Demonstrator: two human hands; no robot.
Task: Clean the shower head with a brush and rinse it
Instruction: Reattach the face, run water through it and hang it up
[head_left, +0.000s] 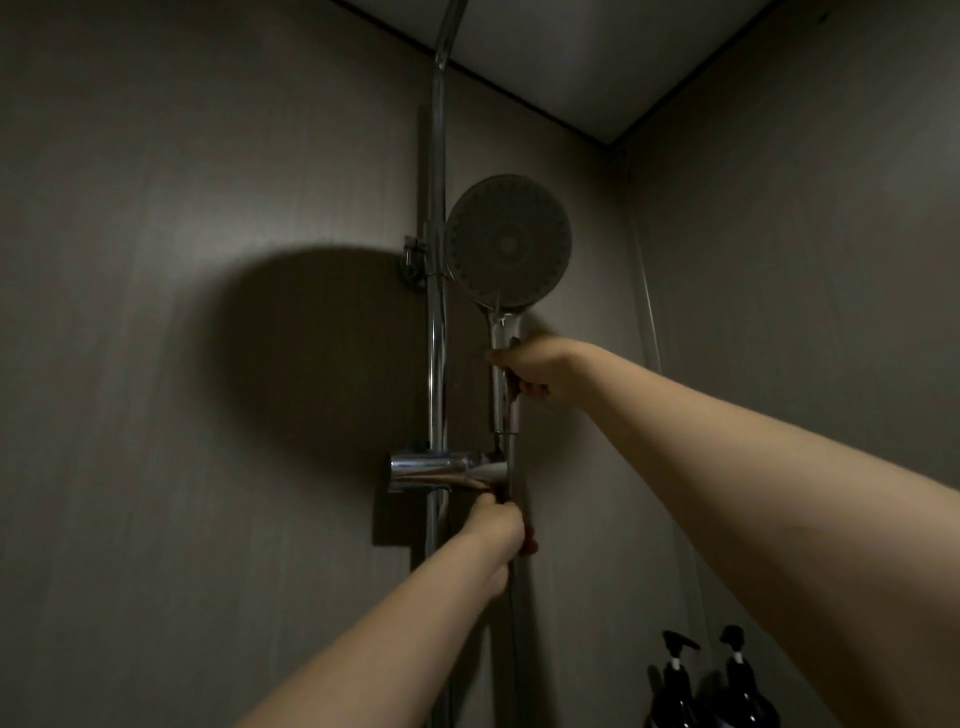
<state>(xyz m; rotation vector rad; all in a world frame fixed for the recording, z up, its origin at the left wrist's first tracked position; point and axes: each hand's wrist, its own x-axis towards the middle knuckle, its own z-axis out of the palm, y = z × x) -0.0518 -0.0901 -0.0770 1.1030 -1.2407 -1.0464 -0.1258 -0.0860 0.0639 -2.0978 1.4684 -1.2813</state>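
A round shower head (508, 241) with a chrome handle faces me, upright beside the vertical chrome rail (437, 322). My right hand (524, 370) grips the handle just below the head. Under it, my left hand (497, 525) grips the hose (515, 613) right beneath the chrome holder bracket (447, 470) on the rail. The handle's lower end sits just above the bracket. No brush is in view.
Grey walls meet in a corner at the right, under a pale ceiling. Two dark pump bottles (711, 686) stand at the lower right. A small chrome clamp (413, 260) sits on the rail at the left of the head.
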